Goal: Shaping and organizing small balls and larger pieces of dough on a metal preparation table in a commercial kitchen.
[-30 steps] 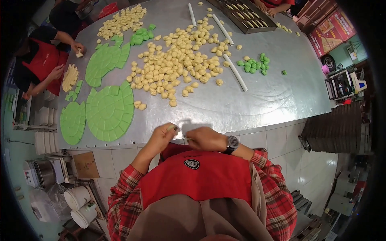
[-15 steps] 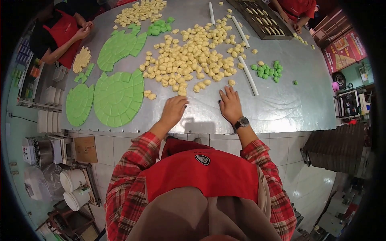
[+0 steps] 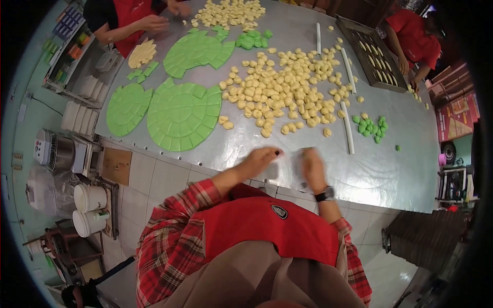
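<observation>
My left hand (image 3: 261,160) is raised by the table's front edge, its fingers bent and pointing right. Motion softens it, and whether it holds anything I cannot tell. Facing it, my right hand (image 3: 312,168), with a watch at the wrist, is strongly smeared. Its fingers cannot be made out. Just beyond both hands spreads a large heap of small yellow dough balls (image 3: 287,84). A few loose balls lie at its near side. Left of the heap sit flat green dough rounds (image 3: 184,117), scored into pieces, with a smaller green round (image 3: 126,109) beside them.
White rods (image 3: 347,128) lie right of the heap, near several green dough balls (image 3: 371,127). A dark baking tray (image 3: 367,31) holds shaped pieces at the back right. A co-worker's hands (image 3: 153,23) are at the back left; another person (image 3: 413,41) stands beside the tray.
Both hands were resting on the table, fingers apart; now they are lifted, drawn back toward the front edge and nearer each other. The view has turned, shifting the table contents rightward.
</observation>
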A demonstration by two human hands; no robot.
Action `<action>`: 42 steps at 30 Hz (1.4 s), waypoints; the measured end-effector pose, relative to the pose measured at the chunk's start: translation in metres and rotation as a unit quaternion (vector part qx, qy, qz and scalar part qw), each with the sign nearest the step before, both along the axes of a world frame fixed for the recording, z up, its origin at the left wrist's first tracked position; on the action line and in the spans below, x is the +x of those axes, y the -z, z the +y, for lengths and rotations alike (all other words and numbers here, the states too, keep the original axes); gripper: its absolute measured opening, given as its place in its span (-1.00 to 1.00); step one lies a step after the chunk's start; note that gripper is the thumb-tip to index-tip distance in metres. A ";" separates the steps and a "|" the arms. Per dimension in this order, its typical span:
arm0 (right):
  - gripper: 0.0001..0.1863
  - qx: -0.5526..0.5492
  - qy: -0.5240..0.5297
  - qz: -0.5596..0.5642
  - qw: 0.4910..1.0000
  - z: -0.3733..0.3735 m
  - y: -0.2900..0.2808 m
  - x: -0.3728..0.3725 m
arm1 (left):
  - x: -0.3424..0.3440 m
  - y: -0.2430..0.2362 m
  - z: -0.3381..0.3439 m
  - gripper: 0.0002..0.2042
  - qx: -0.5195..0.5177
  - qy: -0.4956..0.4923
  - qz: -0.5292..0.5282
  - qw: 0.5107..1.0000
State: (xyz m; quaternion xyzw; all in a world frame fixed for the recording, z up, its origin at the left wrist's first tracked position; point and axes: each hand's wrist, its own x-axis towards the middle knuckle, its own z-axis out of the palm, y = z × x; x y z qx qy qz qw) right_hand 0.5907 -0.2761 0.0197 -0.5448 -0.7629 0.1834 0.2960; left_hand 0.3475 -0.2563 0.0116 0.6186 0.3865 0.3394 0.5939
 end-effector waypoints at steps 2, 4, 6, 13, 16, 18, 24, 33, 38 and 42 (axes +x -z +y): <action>-0.74 0.079 0.140 -0.019 0.987 0.034 -0.010 0.078 | -0.044 -0.011 0.048 -0.71 0.192 -0.117 0.182 0.957; -0.55 0.190 0.244 -0.254 0.916 0.052 -0.054 0.138 | -0.090 -0.054 0.100 -0.66 0.086 -0.236 0.199 0.947; -0.41 0.163 0.298 -0.360 0.869 0.059 -0.081 0.136 | -0.170 0.007 0.153 -0.48 0.354 -0.349 0.445 0.745; -0.33 0.112 0.072 -0.230 0.964 0.034 -0.088 0.006 | -0.198 -0.004 0.186 -0.45 0.150 -0.223 0.642 0.718; -0.37 0.107 0.042 -0.174 0.978 0.025 -0.091 -0.014 | -0.209 -0.006 0.198 -0.48 0.137 -0.212 0.625 0.738; -0.38 0.101 0.031 -0.149 0.983 0.018 -0.092 -0.020 | -0.219 -0.010 0.198 -0.46 0.128 -0.346 0.397 0.841; -0.39 0.085 -0.055 -0.058 0.993 0.010 -0.109 -0.051 | -0.091 -0.064 0.080 -0.54 -0.106 -0.106 0.072 0.986; -0.70 0.009 -0.208 -0.040 0.977 -0.008 -0.106 -0.080 | -0.028 -0.100 -0.011 -0.88 -0.007 0.083 0.045 0.996; -0.87 -0.021 -0.200 -0.025 0.979 -0.018 -0.092 -0.058 | -0.017 -0.082 -0.020 -0.87 0.025 0.072 0.119 0.990; -0.93 -0.107 -0.214 0.043 0.970 -0.036 -0.085 -0.026 | -0.025 -0.017 -0.016 -0.88 0.070 -0.050 0.059 0.994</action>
